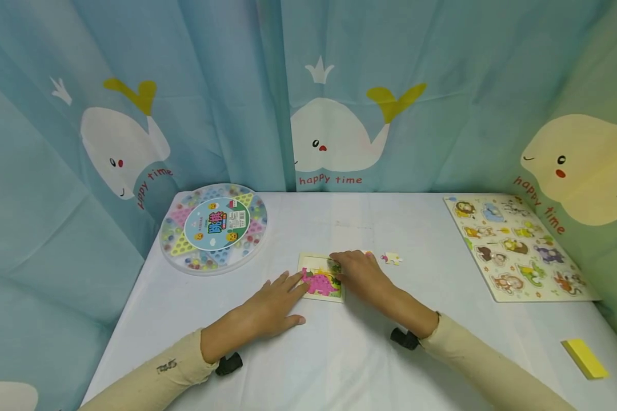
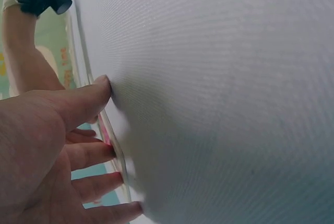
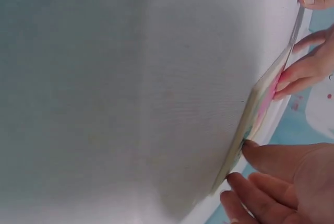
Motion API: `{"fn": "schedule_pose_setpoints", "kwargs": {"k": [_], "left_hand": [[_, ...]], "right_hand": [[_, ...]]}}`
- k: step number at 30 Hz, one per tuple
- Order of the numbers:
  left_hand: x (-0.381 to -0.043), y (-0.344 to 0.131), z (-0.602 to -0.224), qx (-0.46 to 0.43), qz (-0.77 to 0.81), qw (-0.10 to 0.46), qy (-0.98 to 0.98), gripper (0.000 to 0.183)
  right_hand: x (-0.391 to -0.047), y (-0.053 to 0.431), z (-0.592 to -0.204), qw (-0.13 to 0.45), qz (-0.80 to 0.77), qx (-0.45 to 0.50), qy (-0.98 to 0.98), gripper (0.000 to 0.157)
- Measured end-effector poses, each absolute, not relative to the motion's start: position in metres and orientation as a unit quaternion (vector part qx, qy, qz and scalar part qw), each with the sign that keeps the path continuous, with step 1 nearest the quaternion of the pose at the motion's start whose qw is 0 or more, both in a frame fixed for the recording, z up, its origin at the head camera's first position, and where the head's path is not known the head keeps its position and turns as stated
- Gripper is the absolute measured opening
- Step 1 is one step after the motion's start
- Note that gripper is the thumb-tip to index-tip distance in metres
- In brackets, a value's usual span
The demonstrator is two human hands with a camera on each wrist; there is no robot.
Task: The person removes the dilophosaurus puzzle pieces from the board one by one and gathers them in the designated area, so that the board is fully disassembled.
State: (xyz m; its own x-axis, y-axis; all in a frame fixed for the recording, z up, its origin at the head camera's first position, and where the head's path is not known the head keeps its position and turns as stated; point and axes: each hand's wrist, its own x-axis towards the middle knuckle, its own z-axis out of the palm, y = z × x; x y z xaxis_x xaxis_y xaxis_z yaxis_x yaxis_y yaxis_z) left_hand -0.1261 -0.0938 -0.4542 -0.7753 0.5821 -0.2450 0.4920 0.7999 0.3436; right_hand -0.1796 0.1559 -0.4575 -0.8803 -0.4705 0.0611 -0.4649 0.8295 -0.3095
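My left hand [image 1: 269,308] is spread wide; its straight fingertips touch the left side of a small, square, pale wooden puzzle board [image 1: 312,261], and its thumb sticks out apart from it; I think those fingers are there so the board can't slide away. The board lies flat on the white cloth-covered table [image 1: 339,359], right between my 2 hands; a bright pink dinosaur picture [image 1: 321,283] shows in it.

My right hand [image 1: 362,279] comes down over the top right part; my thumb and 1 finger touch the board near its edge, a little apart; I can't tell if they pinch a piece or only press, because my hand hides that spot.

Just past my right hand lies a small, white, knobbly jigsaw piece [image 1: 392,258]; a bit of another colourful piece [image 1: 368,252] peeks out behind my knuckles; maybe they sit there so they are easy to grab.

The round, clear plastic marble game [image 1: 216,222] is off to the left, and the big, flat animal puzzle [image 1: 524,257] is far right; I guess they're there to leave me room.
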Motion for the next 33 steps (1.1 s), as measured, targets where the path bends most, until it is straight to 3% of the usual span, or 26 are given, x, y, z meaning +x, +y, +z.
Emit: {"fn": "schedule_pose_setpoints", "kwargs": {"k": [6, 15, 20, 26, 33], "left_hand": [[-0.126, -0.094, -0.454, 0.291, 0.122, 0.167, 0.934, 0.072], [-0.126, -0.094, -0.455, 0.29, 0.128, 0.17, 0.933, 0.071], [-0.126, -0.094, -0.455, 0.289, 0.128, 0.172, 0.933, 0.071], [-0.126, -0.094, -0.454, 0.291, 0.124, 0.169, 0.934, 0.071], [-0.127, -0.095, -0.454, 0.294, 0.126, 0.168, 0.932, 0.071]], "right_hand": [[-0.181, 0.151, -0.452, -0.005, -0.136, -0.268, 0.954, 0.049], [-0.193, 0.145, -0.442, 0.087, -0.092, -0.239, 0.963, 0.054], [-0.195, 0.145, -0.442, 0.101, -0.098, -0.237, 0.961, 0.055], [-0.194, 0.15, -0.444, 0.093, -0.126, -0.227, 0.961, 0.047], [-0.195, 0.162, -0.449, 0.044, -0.204, -0.275, 0.938, 0.031]]}}
